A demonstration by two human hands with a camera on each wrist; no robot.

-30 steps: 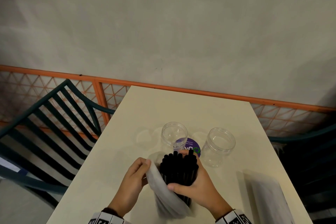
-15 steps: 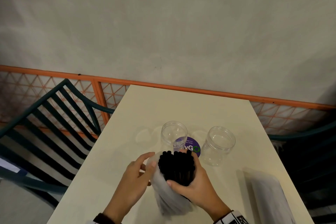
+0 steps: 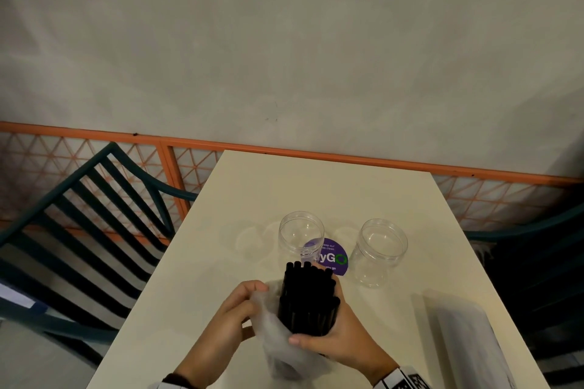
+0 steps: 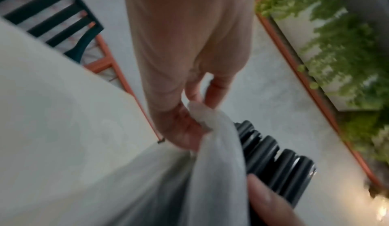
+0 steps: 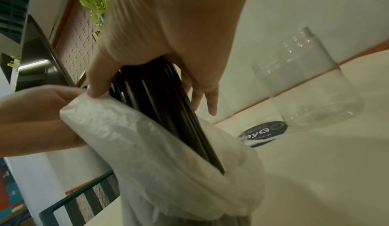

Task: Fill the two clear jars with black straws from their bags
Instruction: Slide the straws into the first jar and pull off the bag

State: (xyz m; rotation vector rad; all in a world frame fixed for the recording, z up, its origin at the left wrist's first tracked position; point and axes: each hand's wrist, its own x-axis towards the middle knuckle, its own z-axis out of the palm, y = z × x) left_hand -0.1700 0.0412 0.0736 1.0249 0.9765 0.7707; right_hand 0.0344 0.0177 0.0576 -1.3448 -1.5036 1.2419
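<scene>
A bundle of black straws [image 3: 308,300] stands upright, half out of a translucent white bag [image 3: 281,347] near the table's front edge. My right hand [image 3: 328,338] grips the bundle around its middle. My left hand [image 3: 240,309] pinches the bag's upper edge just left of the straws. In the left wrist view the left hand [image 4: 195,113] pinches the crumpled bag [image 4: 214,139] beside the straws [image 4: 273,161]. In the right wrist view my right hand [image 5: 151,73] wraps the straws [image 5: 168,113] above the bag [image 5: 160,146]. Two clear jars, one left [image 3: 301,235] and one right [image 3: 380,251], stand empty behind.
A purple round sticker [image 3: 333,257] lies on the cream table [image 3: 316,186] between the jars. Another flat bag [image 3: 467,341] lies at the front right. Dark green slatted chairs [image 3: 79,230] flank the table; an orange lattice rail [image 3: 316,155] runs behind.
The straw bundle has risen further out of the bag in my right hand. My left hand has shifted its pinch on the bag's edge and pulled it lower.
</scene>
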